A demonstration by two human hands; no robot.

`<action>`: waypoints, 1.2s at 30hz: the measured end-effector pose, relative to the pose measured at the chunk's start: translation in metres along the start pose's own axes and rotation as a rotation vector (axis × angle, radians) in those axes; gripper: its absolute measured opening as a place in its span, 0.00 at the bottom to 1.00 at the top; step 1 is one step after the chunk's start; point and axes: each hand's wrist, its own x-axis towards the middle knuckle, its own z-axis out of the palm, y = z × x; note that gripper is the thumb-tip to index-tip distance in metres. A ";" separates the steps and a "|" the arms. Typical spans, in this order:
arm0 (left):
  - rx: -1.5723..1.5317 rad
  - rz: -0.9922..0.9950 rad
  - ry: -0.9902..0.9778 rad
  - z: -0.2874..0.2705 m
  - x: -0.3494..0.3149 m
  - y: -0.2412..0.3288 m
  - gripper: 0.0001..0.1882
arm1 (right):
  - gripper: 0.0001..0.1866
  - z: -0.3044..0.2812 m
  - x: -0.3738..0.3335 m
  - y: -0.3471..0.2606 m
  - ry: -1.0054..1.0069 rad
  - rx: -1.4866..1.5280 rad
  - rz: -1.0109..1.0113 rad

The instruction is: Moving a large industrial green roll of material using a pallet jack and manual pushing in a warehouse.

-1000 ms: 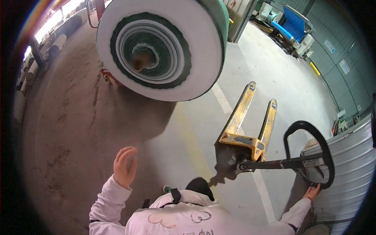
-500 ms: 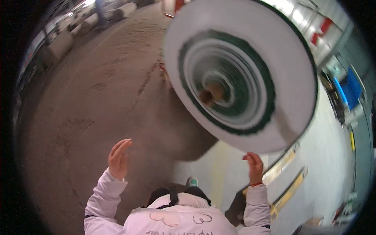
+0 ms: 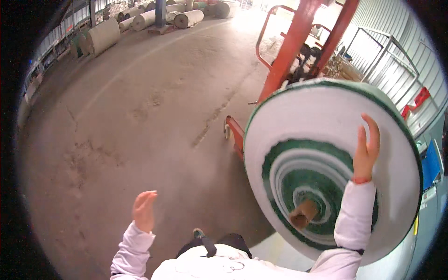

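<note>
A huge roll of white and green sheet material (image 3: 303,116) fills the right side, its flat end turned toward me. From its centre sticks out a brown cardboard core tube (image 3: 303,214). My right hand (image 3: 367,149) is raised in front of the white outer band, empty, thumb and fingers apart. Whether it touches the roll I cannot tell. My left hand (image 3: 144,211) hangs over the floor, well away from the roll, with its fingers lightly curved and nothing in them.
Right behind the roll stands a red lift truck (image 3: 289,51) with a low leg and wheel (image 3: 233,133) on the floor. Several large rolls (image 3: 100,37) lie at the far left near a dark post (image 3: 160,14). A metal frame (image 3: 392,46) stands at the right wall.
My view has swung up and to the right, so the roll sits lower and the red lift truck shows. My right hand has risen from below the roll's edge to in front of its face.
</note>
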 end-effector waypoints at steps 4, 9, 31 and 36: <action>-0.181 0.225 -0.143 0.080 0.129 -0.027 0.17 | 0.14 0.052 0.001 0.008 -0.011 0.077 0.115; -0.120 0.347 -0.137 0.129 0.236 -0.077 0.18 | 0.16 0.187 0.012 -0.032 0.037 0.470 0.160; 0.182 0.366 -0.122 0.297 0.726 -0.433 0.10 | 0.41 0.754 0.263 0.171 -0.077 0.020 0.798; -0.052 0.431 -0.260 0.400 0.803 -0.443 0.09 | 0.19 0.789 0.283 0.169 0.327 0.161 0.911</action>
